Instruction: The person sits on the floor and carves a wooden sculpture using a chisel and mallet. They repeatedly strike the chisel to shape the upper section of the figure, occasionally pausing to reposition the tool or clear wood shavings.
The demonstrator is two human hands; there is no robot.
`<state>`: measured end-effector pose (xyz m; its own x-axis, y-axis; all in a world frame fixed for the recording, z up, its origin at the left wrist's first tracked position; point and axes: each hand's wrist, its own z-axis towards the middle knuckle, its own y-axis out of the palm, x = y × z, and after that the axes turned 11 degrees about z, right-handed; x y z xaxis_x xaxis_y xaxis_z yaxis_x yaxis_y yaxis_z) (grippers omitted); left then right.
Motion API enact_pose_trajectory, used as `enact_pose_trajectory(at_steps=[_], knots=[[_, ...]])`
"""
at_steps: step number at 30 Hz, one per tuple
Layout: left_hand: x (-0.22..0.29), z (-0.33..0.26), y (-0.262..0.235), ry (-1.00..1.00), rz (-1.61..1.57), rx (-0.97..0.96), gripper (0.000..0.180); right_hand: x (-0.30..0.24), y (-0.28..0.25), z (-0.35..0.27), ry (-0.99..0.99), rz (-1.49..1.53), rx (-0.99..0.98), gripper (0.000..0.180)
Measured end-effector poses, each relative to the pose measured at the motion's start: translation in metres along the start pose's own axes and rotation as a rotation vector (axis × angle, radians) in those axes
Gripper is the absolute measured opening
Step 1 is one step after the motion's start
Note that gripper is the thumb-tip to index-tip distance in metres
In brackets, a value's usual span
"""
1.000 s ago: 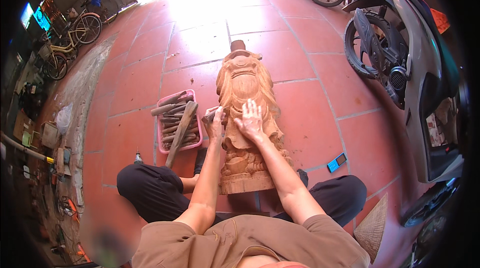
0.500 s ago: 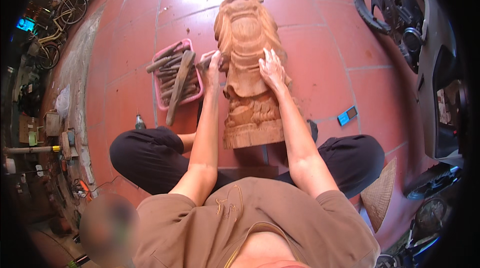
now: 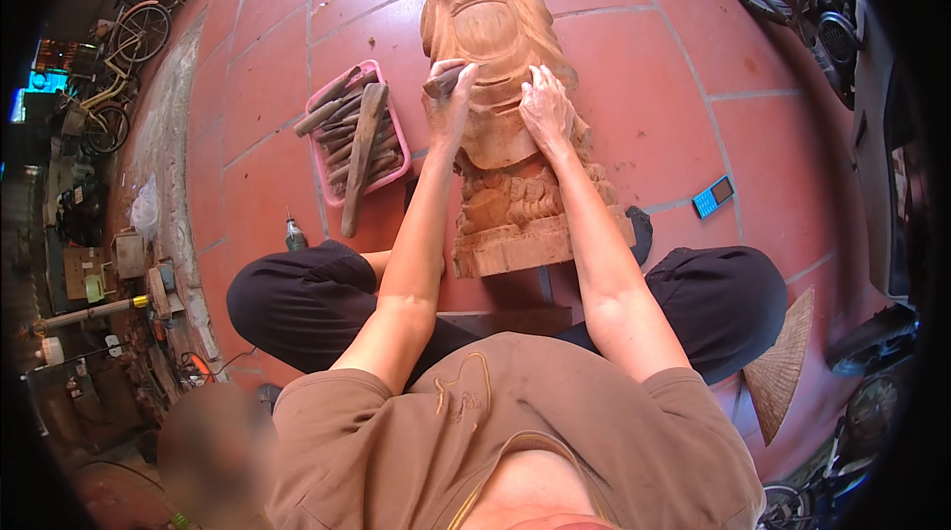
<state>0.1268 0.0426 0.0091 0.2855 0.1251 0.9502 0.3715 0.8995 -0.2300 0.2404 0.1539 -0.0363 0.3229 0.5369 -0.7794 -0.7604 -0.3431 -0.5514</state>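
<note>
Before my folded legs [image 3: 307, 297], a carved wooden statue [image 3: 498, 99] lies on red tiles [image 3: 644, 64]; my left hand [image 3: 451, 99] clamped round dark tool [image 3: 442, 84], right hand [image 3: 548, 112] on statue, fingers slightly apart; pink basket [image 3: 403, 139] of wooden handles [image 3: 365, 159] left, blue keypad phone [image 3: 712, 196] right.

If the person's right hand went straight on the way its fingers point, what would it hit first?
The right hand would probably meet the belly and upper robes of the carved wooden figure; whether it touches the wood or sits just above is unclear.
</note>
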Motion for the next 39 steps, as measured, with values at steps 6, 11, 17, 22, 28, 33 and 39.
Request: enact_pose_trajectory(at_steps=[6, 11, 17, 22, 28, 33, 39], knots=[[0.014, -0.008, 0.018, 0.227, 0.355, 0.045, 0.020, -0.002, -0.001, 0.000, -0.001, -0.011, -0.007, 0.038], [0.010, -0.020, 0.012, 0.209, 0.286, 0.004, 0.019, -0.011, -0.008, -0.001, 0.023, -0.020, -0.019, 0.038], [0.013, 0.000, 0.011, 0.016, 0.041, -0.023, 0.013, -0.008, -0.005, -0.001, -0.005, -0.020, 0.008, 0.038], [0.010, -0.010, 0.024, 0.205, 0.278, 0.034, 0.012, -0.006, -0.003, -0.002, 0.004, -0.017, 0.002, 0.037], [0.012, -0.003, 0.013, 0.044, 0.233, -0.059, 0.012, -0.005, -0.002, -0.001, 0.003, -0.014, 0.016, 0.038], [0.012, 0.002, 0.027, 0.186, 0.241, 0.032, 0.011, -0.004, 0.001, -0.001, -0.038, -0.030, 0.037, 0.038], [0.017, -0.017, 0.025, 0.144, 0.327, 0.018, 0.014, -0.008, -0.004, -0.001, 0.004, -0.045, 0.023, 0.037]])
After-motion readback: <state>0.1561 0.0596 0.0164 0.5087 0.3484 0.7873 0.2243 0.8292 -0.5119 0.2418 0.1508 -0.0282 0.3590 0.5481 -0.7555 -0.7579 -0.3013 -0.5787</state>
